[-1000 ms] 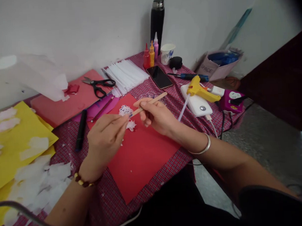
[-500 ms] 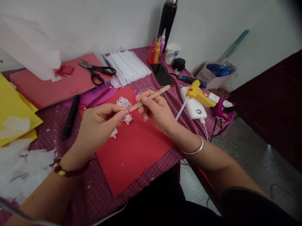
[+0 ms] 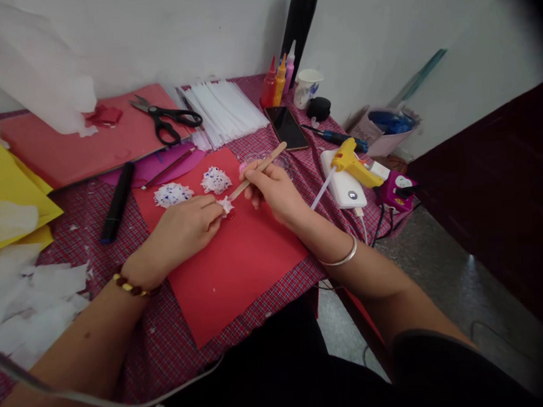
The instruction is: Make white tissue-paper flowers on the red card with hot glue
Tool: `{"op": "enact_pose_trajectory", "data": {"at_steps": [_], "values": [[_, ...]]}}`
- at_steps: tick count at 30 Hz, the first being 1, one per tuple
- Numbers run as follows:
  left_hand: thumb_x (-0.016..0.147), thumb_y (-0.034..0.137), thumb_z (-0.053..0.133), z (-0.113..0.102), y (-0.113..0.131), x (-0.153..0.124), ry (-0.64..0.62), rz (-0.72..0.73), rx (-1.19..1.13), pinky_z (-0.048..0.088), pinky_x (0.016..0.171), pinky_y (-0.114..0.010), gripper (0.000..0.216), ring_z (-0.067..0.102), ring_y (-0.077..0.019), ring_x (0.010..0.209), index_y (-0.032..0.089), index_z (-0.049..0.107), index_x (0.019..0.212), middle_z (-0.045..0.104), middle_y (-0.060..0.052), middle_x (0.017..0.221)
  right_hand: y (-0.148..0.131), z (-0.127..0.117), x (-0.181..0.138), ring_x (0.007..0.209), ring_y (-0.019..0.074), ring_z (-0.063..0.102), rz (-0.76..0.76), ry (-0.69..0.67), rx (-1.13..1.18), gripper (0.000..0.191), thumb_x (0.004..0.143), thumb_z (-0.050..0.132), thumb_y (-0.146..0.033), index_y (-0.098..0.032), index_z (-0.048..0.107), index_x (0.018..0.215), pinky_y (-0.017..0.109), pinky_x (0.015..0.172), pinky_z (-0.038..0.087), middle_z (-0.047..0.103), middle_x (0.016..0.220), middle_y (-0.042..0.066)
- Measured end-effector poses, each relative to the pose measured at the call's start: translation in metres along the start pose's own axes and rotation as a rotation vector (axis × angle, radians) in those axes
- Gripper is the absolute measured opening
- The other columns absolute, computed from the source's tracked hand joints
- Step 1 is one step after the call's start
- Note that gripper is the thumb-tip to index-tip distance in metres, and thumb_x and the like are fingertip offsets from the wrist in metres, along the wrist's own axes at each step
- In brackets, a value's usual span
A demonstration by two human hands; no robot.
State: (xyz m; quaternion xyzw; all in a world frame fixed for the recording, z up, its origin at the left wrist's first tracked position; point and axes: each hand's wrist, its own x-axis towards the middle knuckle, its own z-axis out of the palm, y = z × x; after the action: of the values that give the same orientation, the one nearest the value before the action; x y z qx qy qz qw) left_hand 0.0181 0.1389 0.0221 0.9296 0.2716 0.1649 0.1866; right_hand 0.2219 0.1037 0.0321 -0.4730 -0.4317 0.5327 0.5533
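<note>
My right hand (image 3: 268,188) grips a wooden craft stick (image 3: 269,158) between thumb and fingers, and the stick slants down to the left. Its lower end meets a small white tissue paper tuft (image 3: 227,206) on the red paper (image 3: 242,271). Low over the same sheet, my left hand (image 3: 186,225) has its fingers closed at the tuft's left side; the fingertips are partly hidden. Two fuller white paper flowers with blue specks lie beyond: one flower (image 3: 216,180) near the stick, another flower (image 3: 173,195) behind my left hand.
A black marker (image 3: 117,203) and torn tissue pieces (image 3: 46,303) lie at left. Behind are scissors (image 3: 166,119), white sticks (image 3: 225,112) and a phone (image 3: 287,128). A yellow glue gun (image 3: 355,164) rests on a white power bank (image 3: 343,185) at right, near glue bottles (image 3: 275,83).
My left hand has come down from the stick's lower end to the tissue tuft on the paper. The stick has lowered with my right hand, its tip now at the tuft.
</note>
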Motion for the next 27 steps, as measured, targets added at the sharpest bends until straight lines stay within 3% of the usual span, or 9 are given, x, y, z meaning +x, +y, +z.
{"op": "enact_pose_trajectory", "data": {"at_steps": [6,16,27], "values": [[0.081,0.016,0.055,-0.003,0.001,0.002,0.044,-0.043,0.0,0.032,0.066,-0.034,0.013,0.049,-0.0225,0.073,0.023,0.058,0.071,0.053,-0.004,0.074,0.004,0.001,-0.004,0.051,0.0081,0.05,-0.187,-0.033,-0.27,0.015,0.096,0.052,-0.022,-0.021,0.052,0.081,0.02,0.049,0.038,0.054,0.06,-0.005],[0.08,0.016,0.052,-0.001,-0.007,0.003,0.063,-0.047,0.0,0.034,0.067,-0.032,0.011,0.05,-0.0208,0.074,0.022,0.055,0.071,0.053,-0.004,0.076,0.011,0.003,-0.006,0.067,0.0121,0.053,-0.346,-0.111,-0.545,0.02,0.097,0.046,-0.028,-0.02,0.053,0.08,0.026,0.067,0.042,0.056,0.073,-0.001],[0.078,0.014,0.053,0.0,-0.01,0.004,0.049,-0.053,0.014,0.035,0.067,-0.033,0.012,0.051,-0.0212,0.075,0.022,0.052,0.069,0.052,-0.004,0.075,0.012,0.003,-0.009,0.081,0.0173,0.059,-0.359,-0.194,-0.707,0.018,0.099,0.045,-0.027,-0.02,0.057,0.087,0.031,0.079,0.044,0.064,0.084,0.003]]}}
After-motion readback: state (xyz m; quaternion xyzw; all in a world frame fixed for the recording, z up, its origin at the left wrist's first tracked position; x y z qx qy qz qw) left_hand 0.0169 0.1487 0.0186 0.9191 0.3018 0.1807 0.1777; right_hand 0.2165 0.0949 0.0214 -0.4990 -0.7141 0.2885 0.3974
